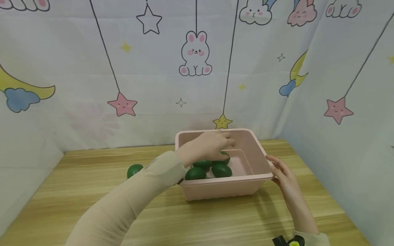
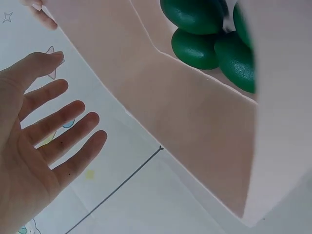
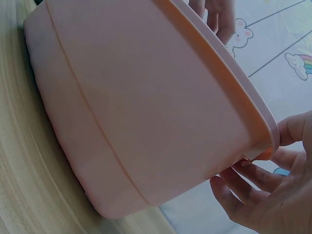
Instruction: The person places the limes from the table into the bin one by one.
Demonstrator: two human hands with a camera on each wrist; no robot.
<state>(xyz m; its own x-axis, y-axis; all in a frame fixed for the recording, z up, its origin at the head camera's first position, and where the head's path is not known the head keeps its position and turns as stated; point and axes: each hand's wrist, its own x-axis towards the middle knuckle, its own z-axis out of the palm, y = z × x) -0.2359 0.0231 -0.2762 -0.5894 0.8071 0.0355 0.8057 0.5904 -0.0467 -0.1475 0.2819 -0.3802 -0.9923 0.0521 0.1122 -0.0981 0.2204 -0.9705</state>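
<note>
A pink plastic basin stands on the wooden table, with several glossy dark green oval fruits, avocado-like, gathered at its left side. Over the basin's opening, my left hand has its fingers spread and holds nothing; in the left wrist view the palm and fingers show bare. My right hand grips the basin at its right front corner. In the right wrist view its thumb lies at the rim and its fingers bend beneath the lip.
Another green fruit lies on the table left of the basin, partly hidden by the left sleeve. A white cloth printed with stars and rabbits hangs close behind and at the sides.
</note>
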